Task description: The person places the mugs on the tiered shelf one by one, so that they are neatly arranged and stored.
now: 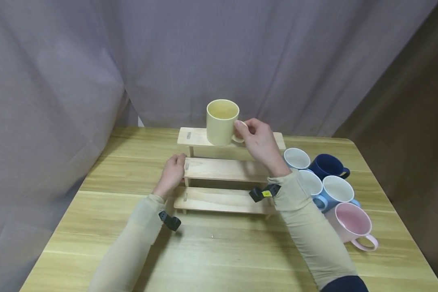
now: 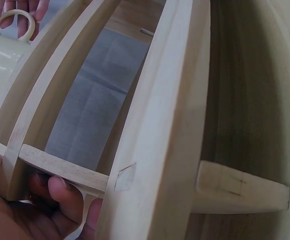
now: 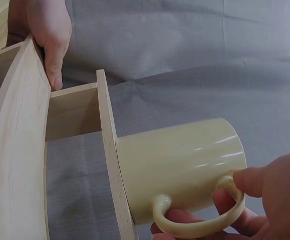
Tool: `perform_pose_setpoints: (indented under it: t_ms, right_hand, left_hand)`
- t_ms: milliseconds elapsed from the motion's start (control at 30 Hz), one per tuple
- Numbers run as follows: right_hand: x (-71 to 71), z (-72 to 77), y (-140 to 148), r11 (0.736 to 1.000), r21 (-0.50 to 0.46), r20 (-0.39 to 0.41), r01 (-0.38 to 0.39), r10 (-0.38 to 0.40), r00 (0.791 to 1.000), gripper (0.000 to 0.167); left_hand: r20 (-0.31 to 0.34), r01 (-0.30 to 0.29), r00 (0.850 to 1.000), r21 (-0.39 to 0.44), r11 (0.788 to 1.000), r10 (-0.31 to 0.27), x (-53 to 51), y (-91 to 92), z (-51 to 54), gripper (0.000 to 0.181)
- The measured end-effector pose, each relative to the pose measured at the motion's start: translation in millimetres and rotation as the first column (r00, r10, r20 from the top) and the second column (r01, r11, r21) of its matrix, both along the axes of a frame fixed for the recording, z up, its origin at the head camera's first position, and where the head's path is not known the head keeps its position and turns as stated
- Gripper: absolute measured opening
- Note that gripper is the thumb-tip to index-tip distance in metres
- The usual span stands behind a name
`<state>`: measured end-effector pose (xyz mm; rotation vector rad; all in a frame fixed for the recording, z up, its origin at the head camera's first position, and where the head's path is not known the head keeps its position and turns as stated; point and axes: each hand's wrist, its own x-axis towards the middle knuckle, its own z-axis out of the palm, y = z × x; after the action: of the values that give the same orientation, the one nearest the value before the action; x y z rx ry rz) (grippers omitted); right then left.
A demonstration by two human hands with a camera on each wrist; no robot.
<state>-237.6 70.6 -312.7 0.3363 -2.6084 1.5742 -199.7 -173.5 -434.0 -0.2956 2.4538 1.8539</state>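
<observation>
A pale yellow mug point(image 1: 219, 125) stands upright on the top tier of a three-tier wooden rack point(image 1: 226, 168). My right hand point(image 1: 259, 140) pinches the mug's handle, thumb on top and fingers through or behind the loop, as the right wrist view shows. In that view the mug's base point(image 3: 127, 185) meets the top board. My left hand point(image 1: 173, 172) grips the left end of the rack at the middle tier. Its fingers point(image 2: 67, 200) curl under the side support in the left wrist view.
Right of the rack, several mugs stand close together on the wooden table point(image 1: 106, 227): a dark blue mug point(image 1: 328, 165), white-lined blue mugs point(image 1: 337, 190) and a pink mug point(image 1: 352, 223). My right forearm passes close beside them. A grey curtain point(image 1: 204, 52) hangs behind the table.
</observation>
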Motion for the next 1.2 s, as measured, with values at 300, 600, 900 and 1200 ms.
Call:
perform_pose_setpoints:
  t_ms: [300, 600, 900, 1200]
  right_hand:
    - [1.5, -1.7, 3.0, 0.999, 0.043, -0.006, -0.010, 0.010, 1.000, 0.047]
    - [-1.7, -6.5, 4.0, 0.996, 0.075, -0.043, -0.046, 0.050, 0.998, 0.045]
    - [-1.2, -7.0, 0.5, 0.994, 0.097, -0.054, -0.053, 0.058, 0.997, 0.042]
    - [-2.5, -8.0, -1.8, 0.995, 0.082, -0.057, -0.065, 0.070, 0.996, 0.039]
  left_hand:
    - [0.012, 0.009, 1.000, -0.002, 1.000, -0.009, -1.2, -1.2, -2.2, 0.048]
    - [0.024, -0.002, 1.000, 0.007, 1.000, 0.002, -3.6, -2.4, -3.1, 0.047]
    - [0.026, -0.012, 1.000, 0.014, 1.000, 0.011, -3.7, -3.1, -3.8, 0.047]
    - [0.016, -0.002, 1.000, 0.019, 1.000, 0.002, -4.2, -5.3, -2.8, 0.047]
